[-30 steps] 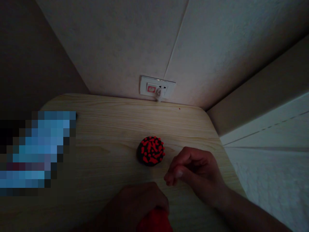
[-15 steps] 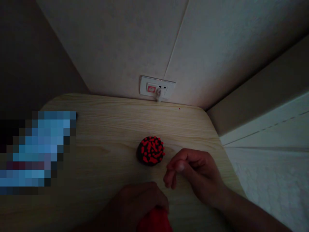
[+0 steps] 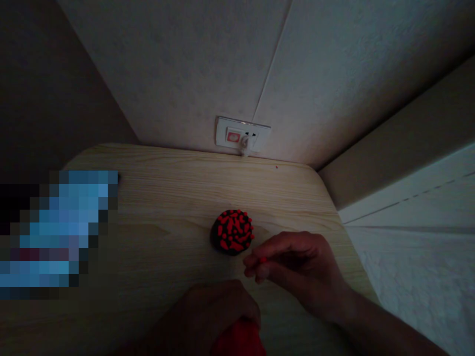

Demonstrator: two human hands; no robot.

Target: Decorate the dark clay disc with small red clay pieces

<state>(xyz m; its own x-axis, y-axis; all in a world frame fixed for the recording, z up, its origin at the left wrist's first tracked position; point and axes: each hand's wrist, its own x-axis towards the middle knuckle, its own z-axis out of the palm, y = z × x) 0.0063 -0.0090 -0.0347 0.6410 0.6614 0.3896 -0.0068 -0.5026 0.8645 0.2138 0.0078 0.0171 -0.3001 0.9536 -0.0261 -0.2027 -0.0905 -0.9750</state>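
Note:
A round black piece (image 3: 213,238), its top dotted with small red balls and short red strips like modelling clay, rests on the wooden tabletop. Just right of it and nearer to me, my right hand (image 3: 302,269) pinches a small red clay ball (image 3: 263,260) between thumb and fingers. At the bottom, my left hand (image 3: 217,306) is wrapped over a larger lump of red clay (image 3: 239,341). The lower part of that lump runs out of the picture, and most of the left fingers are hidden.
On the left of the pale wooden tabletop (image 3: 166,190) lies a blurred-out bluish screen (image 3: 74,217). Behind, the wall has a socket plate (image 3: 243,134) with a clear plug in it. A tiny red crumb (image 3: 276,167) lies near the back edge. White quilted fabric (image 3: 419,287) is at right.
My right fingertips, curled together before, have opened out a little and moved slightly left, and a small red ball now shows between them. The left hand and the black piece stay put.

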